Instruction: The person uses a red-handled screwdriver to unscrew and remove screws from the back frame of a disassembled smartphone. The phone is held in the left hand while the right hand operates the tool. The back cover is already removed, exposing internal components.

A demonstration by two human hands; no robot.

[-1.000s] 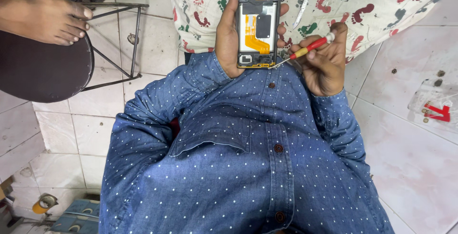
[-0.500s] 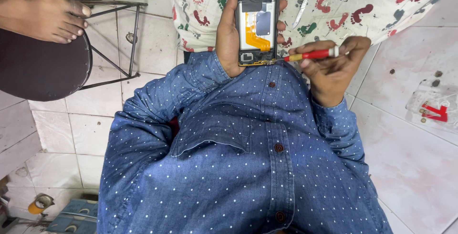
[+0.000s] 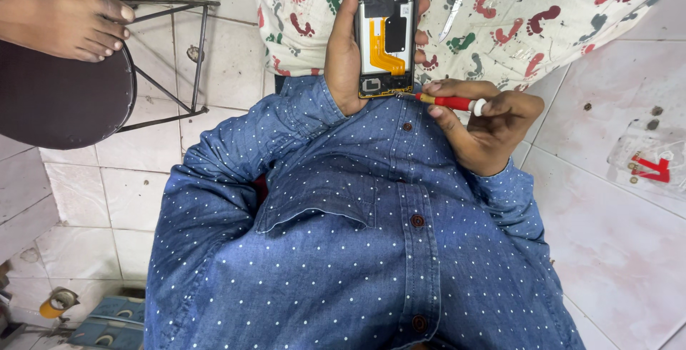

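- So the phone (image 3: 386, 32) has its back cover off: black frame, a yellow-orange flex ribbon curling down the middle, a black square patch above it, camera block up top, dark strip at the bottom edge.
- It's held upright right above the chest, over a cloth (image 3: 514, 14) with coloured footprints.
- Left hand (image 3: 343, 57) is wrapped round the phone's left edge, fingertips peeking out on the right side.
- Right hand (image 3: 489, 125) pinches a red screwdriver (image 3: 446, 101) lying almost level, tip at the phone's bottom right corner.
- Tweezers (image 3: 457, 0) lie on the cloth just beside the phone.
- Further out: a blue dotted shirt (image 3: 357, 250), a black stool (image 3: 64, 100) with someone's bare foot (image 3: 64, 18) on it, and a clear bag (image 3: 647, 157) on the tiled floor (image 3: 614, 250).
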